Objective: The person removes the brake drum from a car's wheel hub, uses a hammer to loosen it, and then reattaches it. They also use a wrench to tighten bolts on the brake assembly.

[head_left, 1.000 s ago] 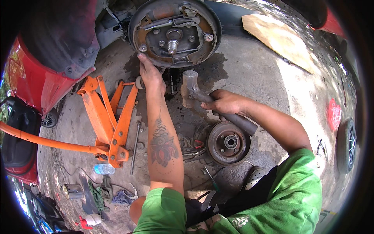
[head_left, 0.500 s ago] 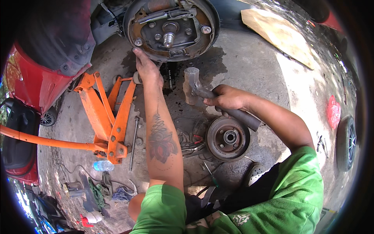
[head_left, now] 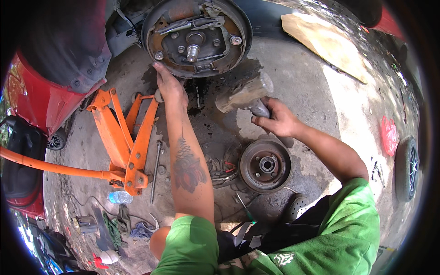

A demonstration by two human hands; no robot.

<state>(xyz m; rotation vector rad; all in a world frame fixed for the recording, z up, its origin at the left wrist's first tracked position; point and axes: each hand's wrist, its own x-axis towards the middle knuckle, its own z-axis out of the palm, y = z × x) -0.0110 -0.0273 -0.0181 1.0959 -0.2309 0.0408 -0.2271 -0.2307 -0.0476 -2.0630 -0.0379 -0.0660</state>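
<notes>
A drum brake assembly [head_left: 195, 68] with bare shoes, springs and a centre spindle sits at the top, under the car body. My left hand [head_left: 171, 88] grips its lower left rim; a fingertip shows at the edge, and the other fingers are mostly hidden. My right hand [head_left: 280, 120] is closed round the handle of a heavy hammer [head_left: 245, 93]. The hammer's steel head is raised just below and right of the brake assembly, apart from it. Beneath the right hand, a rusty brake drum [head_left: 247, 176] lies on the concrete.
An orange floor jack [head_left: 114, 142] stands left of my left arm, beside a long metal bar [head_left: 156, 172]. A screwdriver [head_left: 245, 207] lies near my shoe. A water bottle [head_left: 120, 197] and rags [head_left: 123, 220] are lower left. A wheel [head_left: 407, 169] and cardboard [head_left: 325, 46] are at right.
The hammer has swung up and right, its head tilting from upright to nearly level. My right hand has moved slightly up and right. The left hand keeps its place at the rim.
</notes>
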